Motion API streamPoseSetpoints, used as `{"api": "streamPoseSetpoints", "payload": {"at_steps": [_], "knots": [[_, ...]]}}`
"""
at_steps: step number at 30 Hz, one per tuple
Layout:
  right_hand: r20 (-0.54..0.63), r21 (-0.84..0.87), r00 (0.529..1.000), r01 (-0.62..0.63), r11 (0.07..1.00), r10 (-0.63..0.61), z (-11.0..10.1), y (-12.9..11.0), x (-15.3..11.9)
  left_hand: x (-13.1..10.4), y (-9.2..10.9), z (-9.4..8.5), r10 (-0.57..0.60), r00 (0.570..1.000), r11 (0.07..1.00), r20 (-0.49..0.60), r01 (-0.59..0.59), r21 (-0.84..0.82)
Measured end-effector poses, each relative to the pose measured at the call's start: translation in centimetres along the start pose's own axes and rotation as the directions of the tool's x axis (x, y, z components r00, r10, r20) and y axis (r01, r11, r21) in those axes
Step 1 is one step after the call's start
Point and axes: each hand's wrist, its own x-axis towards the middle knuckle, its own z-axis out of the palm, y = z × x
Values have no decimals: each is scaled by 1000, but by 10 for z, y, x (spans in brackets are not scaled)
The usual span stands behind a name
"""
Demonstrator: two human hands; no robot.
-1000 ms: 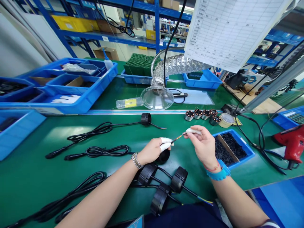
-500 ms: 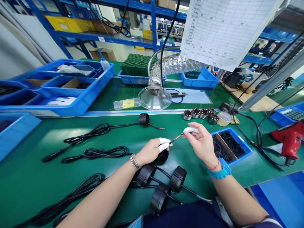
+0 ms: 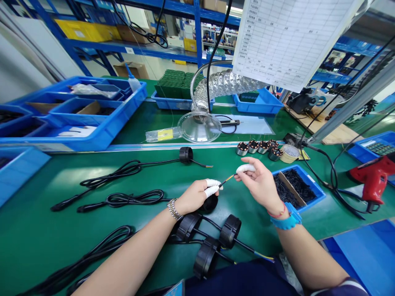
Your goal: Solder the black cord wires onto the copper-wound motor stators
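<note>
My left hand, with white finger covers on thumb and forefinger, pinches a black cable close to its end. From that grip the thin coloured wires run up to the right. At their tips, my right hand is closed in a pinch with a white cover on one finger; a small dark piece at its fingertips is too small to name. Under my left hand sits a black ring-shaped cap, partly hidden. Nearer to me lie more black caps threaded on cables, one ending in bare coloured wires.
Right of my right hand stands a blue bin of short black tubes. Behind it are several copper-wound motor stators. A fume hood hangs mid-bench. Coiled cables lie left. A red heat gun rests far right.
Both hands keep nearly the same pose on the cable and its wires. The whole view has shifted slightly, with things appearing a little further left.
</note>
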Motion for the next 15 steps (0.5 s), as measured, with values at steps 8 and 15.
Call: {"api": "streamPoseSetpoints", "payload": {"at_steps": [8, 15], "knots": [[169, -186, 979, 141, 972, -110, -6, -1, 5, 1, -1, 0, -2, 999, 1000, 35, 3, -10], [364, -364, 927, 229, 903, -88, -15, -14, 12, 0, 3, -1, -14, 999, 1000, 46, 15, -19]]}}
